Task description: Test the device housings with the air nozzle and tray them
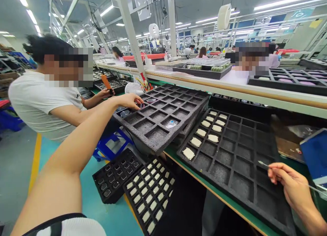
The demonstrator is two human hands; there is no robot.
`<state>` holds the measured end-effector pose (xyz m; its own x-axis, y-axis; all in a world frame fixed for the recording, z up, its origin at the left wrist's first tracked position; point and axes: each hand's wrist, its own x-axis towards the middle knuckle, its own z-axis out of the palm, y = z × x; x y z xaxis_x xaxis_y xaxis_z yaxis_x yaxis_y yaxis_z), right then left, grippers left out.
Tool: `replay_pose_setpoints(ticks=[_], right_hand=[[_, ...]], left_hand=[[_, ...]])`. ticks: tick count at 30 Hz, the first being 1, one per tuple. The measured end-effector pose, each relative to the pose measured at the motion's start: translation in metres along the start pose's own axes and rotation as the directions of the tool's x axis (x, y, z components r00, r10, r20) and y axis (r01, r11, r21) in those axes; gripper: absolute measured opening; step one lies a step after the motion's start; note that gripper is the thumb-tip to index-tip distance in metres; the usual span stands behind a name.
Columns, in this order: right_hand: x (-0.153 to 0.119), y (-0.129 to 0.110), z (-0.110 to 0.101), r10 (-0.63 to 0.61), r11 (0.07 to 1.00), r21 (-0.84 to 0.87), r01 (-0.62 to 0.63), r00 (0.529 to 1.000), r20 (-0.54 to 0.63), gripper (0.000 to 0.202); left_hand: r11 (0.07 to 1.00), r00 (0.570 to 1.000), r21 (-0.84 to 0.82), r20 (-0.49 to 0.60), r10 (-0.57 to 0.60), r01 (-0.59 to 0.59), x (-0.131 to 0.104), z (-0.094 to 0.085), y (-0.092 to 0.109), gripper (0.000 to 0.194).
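My left hand (130,101) reaches far out to the left corner of a grey foam tray (163,147). Its fingers curl down in a pinch over a compartment; a small dark, shiny piece shows at the fingertips, too hidden to name. Dark glossy parts (125,113) lie in compartments close by, and a clear piece (171,123) sits in another. On the right, my right hand (291,183) is closed around a thin white cable (316,189), whose small connector end pokes out past the fingers. Below that hand lies a black compartment tray (227,185) with several cream-coloured pieces (196,142) at its left side.
A co-worker (43,96) sits at the left, holding an orange tool (105,82). Lower down are a tray of cream pieces (145,216), a tray of black frames (112,195) and a blue stool (112,144). A shelf edge (245,88) runs above the bench; a blue box (315,154) stands right.
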<state>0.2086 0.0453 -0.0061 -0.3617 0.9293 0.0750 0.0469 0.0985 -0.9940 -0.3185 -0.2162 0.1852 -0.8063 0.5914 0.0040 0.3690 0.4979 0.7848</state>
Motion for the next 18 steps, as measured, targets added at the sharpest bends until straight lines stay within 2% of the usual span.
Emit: replay_pose_setpoints(ticks=[3, 5, 6, 7, 8, 9, 10, 11, 12, 13, 14, 15, 16, 17, 18], right_hand=[[0.001, 0.000, 0.002, 0.000, 1.000, -0.008, 0.000, 1.000, 0.003, 0.014], [0.002, 0.002, 0.002, -0.001, 1.000, 0.000, 0.001, 1.000, -0.008, 0.016], [0.002, 0.003, 0.002, -0.003, 1.000, 0.004, 0.003, 1.000, -0.008, 0.016], [0.002, 0.004, 0.002, -0.007, 1.000, 0.006, 0.007, 1.000, -0.006, 0.015], [0.002, 0.004, 0.002, -0.011, 1.000, 0.006, 0.011, 1.000, -0.003, 0.015], [0.001, 0.004, 0.002, -0.014, 1.000, 0.006, 0.014, 1.000, 0.003, 0.015], [0.000, 0.003, 0.003, -0.014, 1.000, 0.009, 0.014, 1.000, 0.008, 0.014], [-0.001, 0.002, 0.004, -0.018, 1.000, 0.016, 0.018, 1.000, 0.010, 0.013], [-0.001, 0.001, 0.005, -0.020, 0.999, 0.025, 0.020, 1.000, 0.023, 0.012], [-0.001, 0.000, 0.006, -0.025, 0.999, 0.030, 0.024, 0.999, 0.024, 0.012], [-0.001, -0.001, 0.007, -0.029, 0.999, 0.035, 0.028, 0.999, 0.027, 0.012], [0.000, -0.001, 0.008, -0.031, 0.999, 0.037, 0.031, 0.999, 0.023, 0.011], [0.000, -0.001, 0.008, -0.039, 0.998, 0.039, 0.039, 0.999, 0.015, 0.010], [0.001, -0.001, 0.009, -0.046, 0.998, 0.044, 0.046, 0.999, 0.002, 0.009], [0.001, -0.001, 0.009, -0.054, 0.997, 0.051, 0.054, 0.999, -0.008, 0.008]], left_hand=[[0.999, 0.998, 0.047, -0.058, 0.000, 0.002, -0.001, 0.002, 0.014, 0.024], [0.995, 0.983, 0.030, -0.151, 0.101, -0.097, -0.021, 0.011, 0.029, 0.028], [0.981, 0.961, 0.001, -0.197, 0.192, -0.196, -0.039, 0.021, 0.039, 0.032], [0.945, 0.920, -0.045, -0.245, 0.305, -0.325, -0.062, 0.034, 0.050, 0.037], [0.890, 0.882, -0.111, -0.233, 0.410, -0.443, -0.089, 0.052, 0.060, 0.043], [0.823, 0.851, -0.218, -0.167, 0.497, -0.524, -0.119, 0.072, 0.068, 0.045], [0.777, 0.836, -0.347, -0.038, 0.548, -0.525, -0.149, 0.095, 0.074, 0.045], [0.756, 0.807, -0.457, 0.124, 0.577, -0.469, -0.177, 0.120, 0.078, 0.046], [0.741, 0.752, -0.558, 0.285, 0.594, -0.374, -0.201, 0.145, 0.079, 0.045], [0.736, 0.673, -0.641, 0.449, 0.588, -0.216, -0.219, 0.172, 0.080, 0.049], [0.721, 0.564, -0.692, 0.579, 0.589, -0.044, -0.230, 0.200, 0.080, 0.053], [0.696, 0.488, -0.711, 0.644, 0.589, 0.098, -0.233, 0.229, 0.083, 0.055], [0.664, 0.458, -0.721, 0.667, 0.587, 0.199, -0.229, 0.259, 0.088, 0.054], [0.633, 0.487, -0.734, 0.658, 0.574, 0.245, -0.220, 0.289, 0.095, 0.050], [0.596, 0.543, -0.752, 0.637, 0.547, 0.281, -0.206, 0.317, 0.103, 0.044]])
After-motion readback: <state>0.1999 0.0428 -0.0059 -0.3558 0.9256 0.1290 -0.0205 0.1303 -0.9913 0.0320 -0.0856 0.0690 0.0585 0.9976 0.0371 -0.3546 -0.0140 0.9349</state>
